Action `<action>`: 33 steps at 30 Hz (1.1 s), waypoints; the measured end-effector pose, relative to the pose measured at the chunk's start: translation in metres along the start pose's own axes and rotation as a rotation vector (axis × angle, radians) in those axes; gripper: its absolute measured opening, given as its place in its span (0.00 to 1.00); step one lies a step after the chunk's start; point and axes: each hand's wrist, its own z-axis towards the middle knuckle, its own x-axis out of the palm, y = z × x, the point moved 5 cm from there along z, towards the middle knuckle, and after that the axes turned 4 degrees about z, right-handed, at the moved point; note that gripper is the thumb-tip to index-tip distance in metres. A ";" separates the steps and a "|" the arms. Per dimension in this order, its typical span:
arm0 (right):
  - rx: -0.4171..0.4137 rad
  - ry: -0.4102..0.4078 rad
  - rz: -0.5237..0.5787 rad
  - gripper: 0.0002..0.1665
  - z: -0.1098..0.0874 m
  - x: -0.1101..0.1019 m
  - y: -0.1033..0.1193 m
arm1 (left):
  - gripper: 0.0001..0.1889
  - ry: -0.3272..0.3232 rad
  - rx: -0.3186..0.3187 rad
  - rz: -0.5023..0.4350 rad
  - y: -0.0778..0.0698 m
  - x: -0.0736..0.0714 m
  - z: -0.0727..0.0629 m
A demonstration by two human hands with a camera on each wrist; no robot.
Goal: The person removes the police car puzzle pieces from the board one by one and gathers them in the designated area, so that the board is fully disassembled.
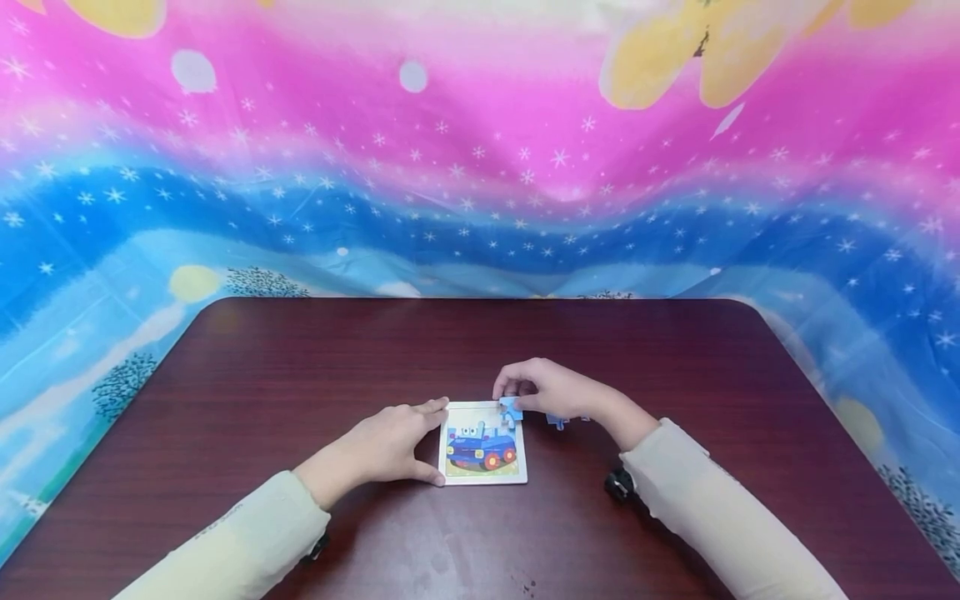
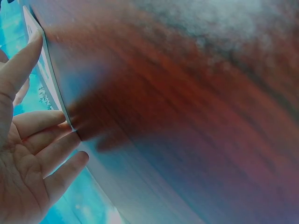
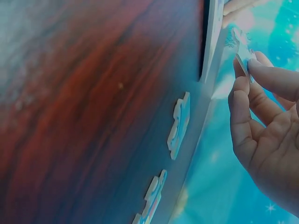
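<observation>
A square white-framed jigsaw puzzle board (image 1: 487, 481) with a picture of a blue cartoon car lies on the table. Along its left edge rests my left hand (image 1: 382, 446), thumb at the near corner and fingertips at the far one, the fingers fairly straight. My right hand (image 1: 558, 390) pinches a light blue puzzle piece (image 1: 511, 410) between thumb and fingers over the board's far right corner. In the right wrist view this piece (image 3: 244, 55) is tilted and seen nearly edge-on. Whether it touches the board cannot be told.
Loose puzzle pieces lie right of the board, one blue piece (image 3: 179, 126) nearer it and another piece (image 3: 152, 198) farther off; the right hand and forearm partly cover them in the head view. A patterned cloth (image 1: 480, 167) hangs behind the dark wooden table (image 1: 360, 350).
</observation>
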 end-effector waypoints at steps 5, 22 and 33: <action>-0.013 -0.020 0.009 0.13 -0.007 -0.006 0.001 | 0.47 0.003 -0.004 0.000 0.001 0.000 0.000; 0.002 -0.106 0.033 0.12 -0.039 -0.034 -0.015 | 0.47 -0.004 0.014 0.015 0.001 0.000 0.001; 0.026 -0.156 0.011 0.11 -0.065 -0.049 -0.031 | 0.47 0.008 0.003 0.010 0.001 0.001 0.001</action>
